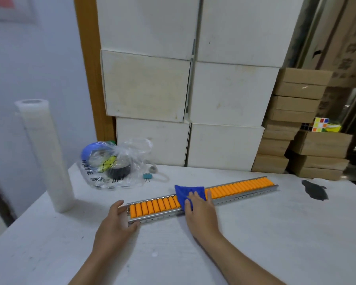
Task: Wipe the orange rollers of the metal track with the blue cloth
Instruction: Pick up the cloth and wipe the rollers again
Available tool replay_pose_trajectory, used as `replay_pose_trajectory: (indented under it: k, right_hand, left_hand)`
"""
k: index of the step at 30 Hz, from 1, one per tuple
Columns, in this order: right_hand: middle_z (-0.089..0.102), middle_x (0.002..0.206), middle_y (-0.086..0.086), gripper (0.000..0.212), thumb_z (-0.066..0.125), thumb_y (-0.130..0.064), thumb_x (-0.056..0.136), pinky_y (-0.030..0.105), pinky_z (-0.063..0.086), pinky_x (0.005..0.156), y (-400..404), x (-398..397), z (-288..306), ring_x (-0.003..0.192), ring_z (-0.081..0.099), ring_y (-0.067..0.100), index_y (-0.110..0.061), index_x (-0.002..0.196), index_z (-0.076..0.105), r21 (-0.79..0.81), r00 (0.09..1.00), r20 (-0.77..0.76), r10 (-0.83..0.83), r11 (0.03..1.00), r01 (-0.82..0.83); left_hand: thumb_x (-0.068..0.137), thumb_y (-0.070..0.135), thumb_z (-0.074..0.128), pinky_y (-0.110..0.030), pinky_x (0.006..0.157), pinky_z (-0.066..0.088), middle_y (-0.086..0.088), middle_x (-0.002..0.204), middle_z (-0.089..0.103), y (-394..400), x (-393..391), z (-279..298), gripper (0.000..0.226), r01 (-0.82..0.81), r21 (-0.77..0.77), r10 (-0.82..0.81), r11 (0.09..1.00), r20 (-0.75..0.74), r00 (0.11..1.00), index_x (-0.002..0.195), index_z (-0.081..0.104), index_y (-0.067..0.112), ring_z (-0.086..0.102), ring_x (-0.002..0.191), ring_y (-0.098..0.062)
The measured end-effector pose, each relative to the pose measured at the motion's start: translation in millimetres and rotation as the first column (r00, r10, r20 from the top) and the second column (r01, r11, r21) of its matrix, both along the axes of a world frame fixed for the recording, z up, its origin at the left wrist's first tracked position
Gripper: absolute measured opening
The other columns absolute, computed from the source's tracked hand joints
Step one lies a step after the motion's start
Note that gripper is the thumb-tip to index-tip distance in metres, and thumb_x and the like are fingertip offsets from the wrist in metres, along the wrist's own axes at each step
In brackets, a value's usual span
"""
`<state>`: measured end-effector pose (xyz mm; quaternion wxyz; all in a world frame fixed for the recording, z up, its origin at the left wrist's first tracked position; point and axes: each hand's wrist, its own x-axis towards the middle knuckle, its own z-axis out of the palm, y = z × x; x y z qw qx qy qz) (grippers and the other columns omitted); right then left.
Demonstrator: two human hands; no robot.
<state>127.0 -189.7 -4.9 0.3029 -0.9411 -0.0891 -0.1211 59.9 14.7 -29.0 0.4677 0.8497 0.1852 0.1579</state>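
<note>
Head view: right hand (pixel 201 210) presses blue cloth (pixel 188 193) flat; left hand (pixel 116 221) grips metal track (pixel 230 199).

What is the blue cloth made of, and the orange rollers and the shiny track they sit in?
The blue cloth looks like soft, fuzzy fabric, maybe microfibre: it bends and folds under the right hand. The orange rollers look like smooth, matte plastic, though rubber is possible. The track looks like bare metal, probably steel: silvery-grey, shiny, with small punched holes along its side.
</note>
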Motion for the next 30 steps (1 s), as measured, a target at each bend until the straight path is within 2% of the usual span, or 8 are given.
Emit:
replay_pose_trajectory:
  k: [4,8,10,11,14,18,25,30]
  right_hand:
    - [0.053,0.138,0.008,0.042,0.026,-0.027,0.102,0.023,-0.014,0.112,58,-22,4,0.135,0.035,0.02,-0.007,0.13,0.05,-0.068,0.99,0.032,0.135,0.989,-0.133]
    - [0.063,0.114,0.016,0.039,0.027,-0.024,0.1,0.035,-0.004,0.119,111,-36,10,0.115,0.05,0.028,-0.004,0.112,0.057,-0.105,0.951,-0.131,0.279,0.95,-0.293]
    - [0.064,0.098,0.018,0.034,0.031,-0.025,0.098,0.035,0.023,0.113,125,-39,19,0.098,0.055,0.032,-0.005,0.096,0.059,0.068,0.911,-0.229,0.343,0.939,-0.337]
    - [0.063,0.087,0.016,0.032,0.035,-0.026,0.097,0.033,0.038,0.096,125,-39,25,0.087,0.055,0.03,-0.008,0.086,0.058,0.195,0.892,-0.269,0.363,0.928,-0.319]
    - [0.05,0.066,0.0,0.03,0.039,-0.028,0.096,0.024,0.037,0.055,101,-42,38,0.06,0.045,0.014,-0.02,0.069,0.051,0.535,0.877,-0.313,0.366,0.831,-0.156]
    - [0.061,0.077,0.003,0.028,0.043,-0.029,0.097,0.029,0.041,0.062,33,-46,34,0.071,0.053,0.018,-0.013,0.086,0.064,0.755,0.882,-0.34,0.325,0.653,0.05]
    - [0.059,0.073,0.003,0.028,0.043,-0.024,0.098,0.029,0.036,0.06,-84,-22,-1,0.064,0.049,0.015,-0.011,0.082,0.061,0.692,0.954,-0.261,-0.146,0.661,0.29]
    - [0.055,0.08,0.009,0.027,0.037,-0.024,0.099,0.032,0.037,0.06,-143,44,5,0.074,0.051,0.025,-0.007,0.09,0.057,0.705,0.827,-0.146,-0.543,0.529,0.472]
  left_hand:
    - [0.068,0.027,0.073,-0.033,0.082,0.037,0.017,0.119,0.055,4,5,2,0.095,0.021,-0.063,-0.024,0.998,-0.043,0.999,0.142,0.013,0.029,0.052,0.107,-0.013]
    - [0.067,0.026,0.073,-0.036,0.074,0.044,0.014,0.1,0.059,9,9,2,0.11,0.025,-0.074,-0.031,0.997,-0.09,0.995,0.146,-0.003,0.022,0.058,0.088,-0.021]
    - [0.073,0.024,0.069,-0.037,0.071,0.045,-0.004,0.092,0.061,7,8,5,0.106,-0.02,-0.08,0.012,0.997,-0.099,0.995,0.145,-0.008,0.022,0.057,0.076,-0.026]
    - [0.073,0.025,0.067,-0.039,0.073,0.046,-0.009,0.09,0.063,8,9,4,0.103,-0.034,-0.074,0.027,0.997,-0.095,0.995,0.145,-0.007,0.022,0.056,0.074,-0.026]
    - [0.06,0.028,0.075,-0.04,0.078,0.046,0.001,0.103,0.067,9,8,3,0.118,0.016,-0.053,-0.021,0.998,-0.1,0.995,0.144,-0.007,0.023,0.061,0.091,-0.027]
    - [0.065,0.034,0.075,-0.037,0.085,0.04,0.007,0.129,0.058,5,8,1,0.09,0.026,0.013,-0.025,1.0,-0.097,0.995,0.14,0.026,0.026,0.054,0.114,-0.023]
    - [0.07,0.028,0.069,-0.036,0.081,0.039,0.007,0.121,0.061,2,7,-4,0.067,0.007,0.06,-0.004,0.998,-0.037,0.999,0.131,0.041,0.031,0.052,0.102,-0.016]
    - [0.068,0.026,0.072,-0.034,0.081,0.038,0.01,0.119,0.061,4,10,-5,0.068,0.001,0.018,-0.001,1.0,-0.041,0.999,0.13,0.044,0.031,0.052,0.101,-0.014]
